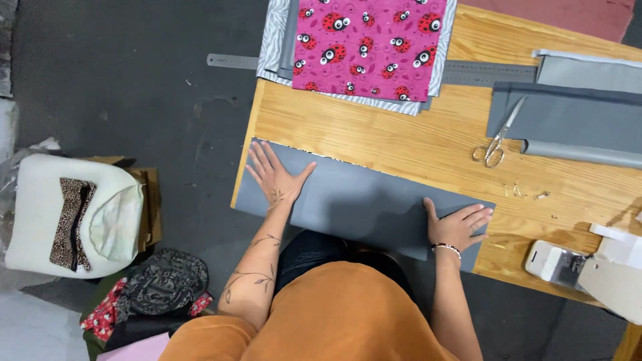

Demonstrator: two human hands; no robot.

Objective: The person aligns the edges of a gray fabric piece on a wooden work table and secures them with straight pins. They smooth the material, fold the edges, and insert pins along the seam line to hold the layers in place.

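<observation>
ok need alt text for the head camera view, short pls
Seen from above, a person presses both palms flat on a grey fabric panel on a wooden table, left hand and right hand near opposite ends. Scissors, ladybird-print pink fabric and a metal ruler lie beyond.

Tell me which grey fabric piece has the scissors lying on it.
The dark grey piece at the table's right rear, under the scissors. The grey sheet under both hands carries nothing else.
</observation>
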